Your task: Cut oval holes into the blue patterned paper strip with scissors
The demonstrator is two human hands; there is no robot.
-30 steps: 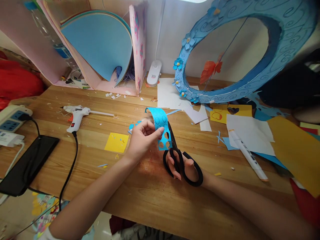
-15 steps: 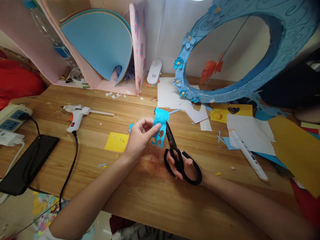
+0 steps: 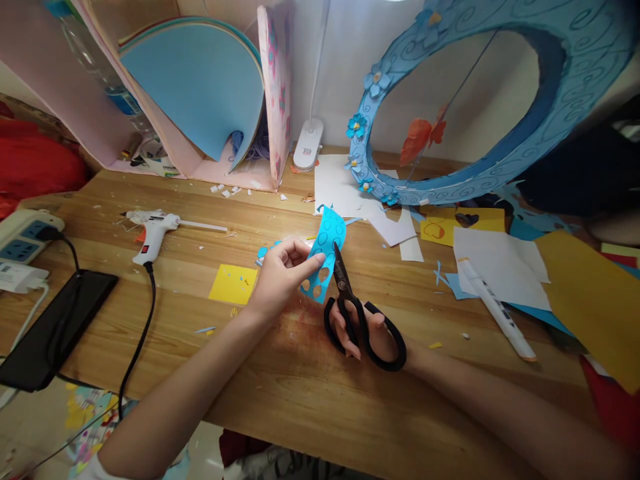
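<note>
A strip of bright blue paper (image 3: 332, 230) is pinched between the thumb and fingers of my left hand (image 3: 286, 270). Small outlined shapes cover its upper part, and several holes are cut through its lower end. My right hand (image 3: 367, 333) has its fingers through the handles of black scissors (image 3: 345, 287). The scissor blades point up and lie against the right edge of the strip. Behind my left hand, small blue cut pieces (image 3: 263, 253) lie partly hidden. A yellow paper square (image 3: 233, 285) with tiny scraps on it lies left of that hand.
A glue gun (image 3: 153, 233), a black phone (image 3: 65, 327) and a power strip (image 3: 25, 240) occupy the left. A blue decorated ring (image 3: 360, 153) stands at the back right. Paper sheets (image 3: 500, 260) and a white marker (image 3: 500, 317) lie right. A pink organizer (image 3: 275, 100) stands behind.
The blue strip is turned and now stretches further up and right, showing more outlined shapes. The scissors have shifted very slightly; both hands keep nearly the same places.
</note>
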